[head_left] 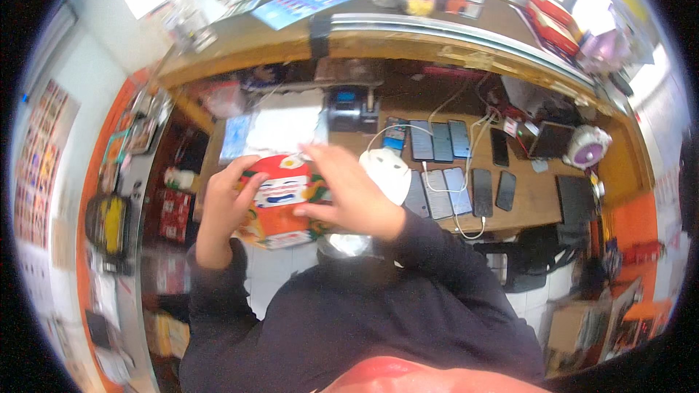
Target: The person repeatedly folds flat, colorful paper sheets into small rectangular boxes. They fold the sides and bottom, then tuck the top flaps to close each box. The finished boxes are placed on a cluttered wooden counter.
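A red, orange and green food packet (pixel 282 200) with a fried egg pictured near its top is held up in front of my chest. It looks like an instant noodle packet. My left hand (pixel 224 207) grips its left edge, fingers bent around the side and thumb on the front. On the other side, my right hand (pixel 357 193) holds the right edge, with the thumb across the front and the fingers near the top corner. Just right of that hand lies a white rounded thing (pixel 386 173) with dark holes. A shiny silvery thing (pixel 346 245), partly covered, shows below the packet.
Several phones (pixel 443 142) and white charging cables (pixel 470 233) lie on the wooden desk (pixel 542 207). Behind the packet are white papers (pixel 287 118) and a black device (pixel 352 108). A purple-centred fan (pixel 588 147) stands right. A raised shelf (pixel 255 58) crosses the back.
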Tool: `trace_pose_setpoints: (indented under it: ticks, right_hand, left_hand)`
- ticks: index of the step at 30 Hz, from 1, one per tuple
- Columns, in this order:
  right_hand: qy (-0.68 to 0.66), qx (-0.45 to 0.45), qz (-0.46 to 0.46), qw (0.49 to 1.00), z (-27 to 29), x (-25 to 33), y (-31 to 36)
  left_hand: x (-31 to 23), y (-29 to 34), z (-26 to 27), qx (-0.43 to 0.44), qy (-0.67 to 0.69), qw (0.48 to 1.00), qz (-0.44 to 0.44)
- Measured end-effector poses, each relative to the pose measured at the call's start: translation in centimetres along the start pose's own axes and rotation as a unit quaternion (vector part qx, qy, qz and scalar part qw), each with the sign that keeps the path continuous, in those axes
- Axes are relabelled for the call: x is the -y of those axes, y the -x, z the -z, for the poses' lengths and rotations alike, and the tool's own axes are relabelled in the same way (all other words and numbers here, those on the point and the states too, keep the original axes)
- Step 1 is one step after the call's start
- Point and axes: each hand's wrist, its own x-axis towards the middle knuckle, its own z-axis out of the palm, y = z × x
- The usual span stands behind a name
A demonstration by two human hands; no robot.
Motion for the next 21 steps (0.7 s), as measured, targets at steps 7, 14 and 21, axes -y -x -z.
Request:
trace_pose_setpoints:
  ticks: [7,14,21]
  right_hand:
    - [-0.272,0.24,-0.2,0.91,-1.8,-1.5,-1.3]
    - [0.053,-0.021,0.12,0.991,-8.5,2.5,2.6]
    - [-0.177,0.153,0.103,0.967,-13.1,6.6,8.3]
  left_hand:
    - [-0.1,10.9,2.6,0.028,0.18,0.935,0.303]
    - [-2.4,17.0,0.3,-0.057,0.244,0.904,0.346]
    - [-2.6,20.9,2.6,0.003,0.265,0.917,0.299]
